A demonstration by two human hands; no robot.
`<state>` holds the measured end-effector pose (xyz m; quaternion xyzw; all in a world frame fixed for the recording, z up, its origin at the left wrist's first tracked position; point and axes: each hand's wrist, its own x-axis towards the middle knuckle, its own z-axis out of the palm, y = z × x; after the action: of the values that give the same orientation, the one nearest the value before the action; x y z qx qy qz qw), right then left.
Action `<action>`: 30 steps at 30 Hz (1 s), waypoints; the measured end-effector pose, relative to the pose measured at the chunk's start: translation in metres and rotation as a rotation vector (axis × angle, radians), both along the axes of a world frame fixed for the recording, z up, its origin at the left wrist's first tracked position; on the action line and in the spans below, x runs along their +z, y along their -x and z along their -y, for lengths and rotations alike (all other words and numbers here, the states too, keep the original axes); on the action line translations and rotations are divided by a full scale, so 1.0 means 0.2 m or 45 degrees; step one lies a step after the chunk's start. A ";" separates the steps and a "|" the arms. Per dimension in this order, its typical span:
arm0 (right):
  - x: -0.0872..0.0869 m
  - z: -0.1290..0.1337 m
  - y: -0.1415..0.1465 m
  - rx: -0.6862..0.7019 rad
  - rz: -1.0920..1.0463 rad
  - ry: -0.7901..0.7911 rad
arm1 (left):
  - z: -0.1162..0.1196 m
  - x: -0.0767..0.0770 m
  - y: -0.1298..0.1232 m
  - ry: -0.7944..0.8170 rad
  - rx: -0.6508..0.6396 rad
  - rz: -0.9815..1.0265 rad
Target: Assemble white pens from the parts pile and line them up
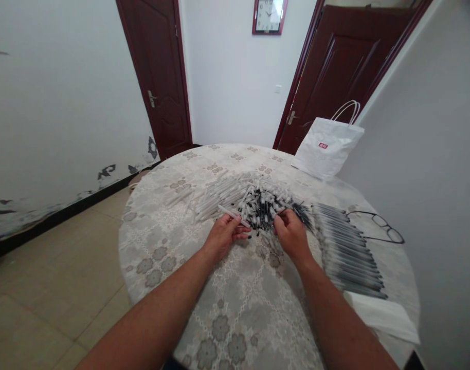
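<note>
My left hand (226,235) is closed in a pinch on a whitish pen barrel (228,211), which slants across the thumb and fingers. By its fingertips is a small black piece (249,237), too small to name. To the right, my right hand (291,231) has thumb and forefinger pressed together at the edge of the pile; what lies between them is hard to make out. In front of both hands spreads a heap of pen parts: translucent barrels (219,195) on the left, small white and black pieces (264,200) in the middle, thin dark refills (302,213) on the right.
A row of grey pens (350,246) lies right of my right hand, with black-framed glasses (389,226) beyond. A white packet (385,316) sits near my right forearm. A white paper bag (327,146) stands at the back right of the round table, whose patterned tablecloth (158,267) covers it.
</note>
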<state>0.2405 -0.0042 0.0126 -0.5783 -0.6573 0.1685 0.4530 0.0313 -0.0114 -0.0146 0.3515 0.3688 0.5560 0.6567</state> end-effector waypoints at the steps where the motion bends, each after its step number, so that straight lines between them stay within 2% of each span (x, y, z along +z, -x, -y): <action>1: 0.00 0.01 0.02 0.078 -0.199 0.053 | 0.00 0.00 0.00 0.000 0.003 0.019; 4: 0.00 0.04 0.08 0.298 -0.612 0.187 | -0.01 -0.01 0.00 -0.012 -0.008 0.076; 6: -0.01 0.05 0.10 0.363 -0.687 0.190 | 0.00 -0.01 0.01 -0.013 -0.012 0.122; 14: -0.01 0.10 0.17 0.388 -0.632 0.141 | 0.00 0.02 0.03 0.081 0.015 0.366; 22: -0.04 0.10 0.18 0.364 -0.473 0.083 | 0.02 0.03 0.03 0.094 -0.047 0.412; 25: -0.05 0.10 0.19 0.363 -0.346 -0.011 | 0.04 0.05 0.03 0.108 -0.079 0.406; 28: -0.04 0.11 0.19 0.444 -0.263 -0.076 | 0.04 0.05 0.02 0.117 -0.084 0.410; 30: -0.04 0.11 0.19 0.509 -0.344 -0.011 | 0.04 0.05 0.02 0.110 -0.064 0.415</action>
<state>0.2027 -0.0265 0.0052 -0.4069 -0.6928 0.3278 0.4969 0.0265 -0.0194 -0.0044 0.2372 0.2722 0.5725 0.7361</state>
